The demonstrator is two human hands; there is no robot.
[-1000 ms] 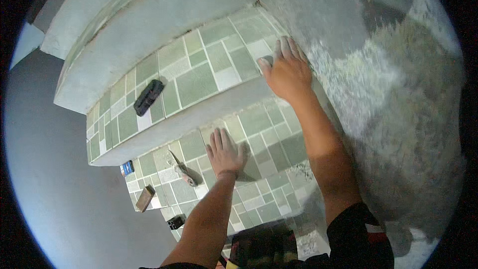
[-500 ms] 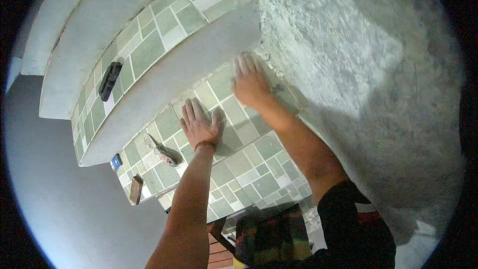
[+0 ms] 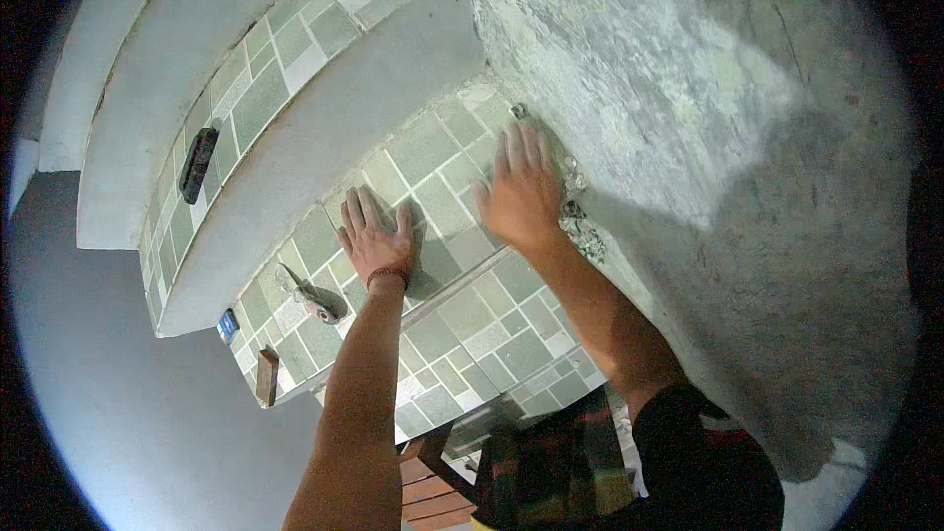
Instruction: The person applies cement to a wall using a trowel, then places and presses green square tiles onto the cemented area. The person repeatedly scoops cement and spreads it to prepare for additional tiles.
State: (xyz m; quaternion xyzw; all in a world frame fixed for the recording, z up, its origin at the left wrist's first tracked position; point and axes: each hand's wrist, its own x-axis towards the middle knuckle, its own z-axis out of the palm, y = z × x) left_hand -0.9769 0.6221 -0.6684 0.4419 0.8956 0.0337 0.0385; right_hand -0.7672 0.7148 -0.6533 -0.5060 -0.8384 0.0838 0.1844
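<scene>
Seemingly for support, the empty left hand (image 3: pixel 379 246), fingers spread, lies on the tiled stair tread (image 3: pixel 447 206) beneath the riser (image 3: pixel 334 138), while the empty right hand (image 3: pixel 523 195), fingers slightly parted, is nearer the riser's right end.

hands: 2 (left hand (image 3: pixel 378 241), right hand (image 3: pixel 522 199)) | bracelet (image 3: pixel 388 275): 1 | black block (image 3: pixel 199 165): 1 | hand tool (image 3: pixel 320 311): 1 | brown block (image 3: pixel 266 378): 1 | blue packet (image 3: pixel 228 325): 1
</scene>
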